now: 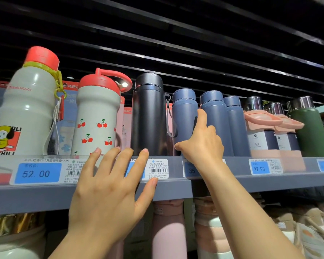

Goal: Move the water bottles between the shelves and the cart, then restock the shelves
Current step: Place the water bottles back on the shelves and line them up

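Observation:
A row of water bottles stands on the upper grey shelf [251, 181]. My right hand [202, 141] grips a blue-grey bottle [184, 116], thumb on its lower left and index finger up its right side. A second blue-grey bottle [216, 116] stands right beside it. A taller black bottle [149, 113] with a strap stands to the left. My left hand [110, 186] is spread flat, fingers straight, against the shelf's front edge and its price labels, below the black bottle and a white bottle with cherries [95, 120].
A white bottle with a red cap [26, 109] stands far left. Pink-handled bottles [264, 131] and a green bottle [310, 131] stand at the right. Pink and cream bottles [168, 228] fill the shelf below. Black ceiling slats run overhead.

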Motion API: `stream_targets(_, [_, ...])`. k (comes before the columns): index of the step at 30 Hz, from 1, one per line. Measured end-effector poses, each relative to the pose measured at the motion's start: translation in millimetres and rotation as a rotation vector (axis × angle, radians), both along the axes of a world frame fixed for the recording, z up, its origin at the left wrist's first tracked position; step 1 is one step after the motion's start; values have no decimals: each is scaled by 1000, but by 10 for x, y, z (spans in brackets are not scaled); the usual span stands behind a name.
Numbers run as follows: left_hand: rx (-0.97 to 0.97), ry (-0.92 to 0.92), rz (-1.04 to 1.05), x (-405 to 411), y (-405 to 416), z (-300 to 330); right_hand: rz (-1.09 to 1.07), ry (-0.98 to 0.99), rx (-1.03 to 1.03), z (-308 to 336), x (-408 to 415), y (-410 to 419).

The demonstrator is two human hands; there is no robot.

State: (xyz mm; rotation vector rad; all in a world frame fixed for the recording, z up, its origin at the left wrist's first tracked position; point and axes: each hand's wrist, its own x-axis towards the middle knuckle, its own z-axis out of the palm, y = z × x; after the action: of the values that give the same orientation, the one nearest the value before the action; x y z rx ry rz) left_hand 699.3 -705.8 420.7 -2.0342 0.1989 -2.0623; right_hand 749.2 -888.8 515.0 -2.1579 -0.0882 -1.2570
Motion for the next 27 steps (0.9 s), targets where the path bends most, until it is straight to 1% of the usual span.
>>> stream_targets(6, [2,-10,-1,-3,1,-4,-58,83,-49,26,-5,27])
stream_targets(15, [7,15,21,-4,7,2,-85,46,-43,38,-43,27])
stream_targets(21, [-6,47,-3,-41,4,17,-104,102,-94,15,-194,37])
stream_targets(22, [-5,54,-14,-58,5,19,-96,63,-111,-2,-260,54])
stream_targets(25, [38,73,-44,-105,50,-11,2,-195,-131,-29,-485,201])
stream_targets(26, [43,77,-36,-123,107,-30,67,-224,-136,-24,-539,280])
stream_targets(27, [34,81,-12,-150,196,-41,126,-208,-140,-14,-562,367])
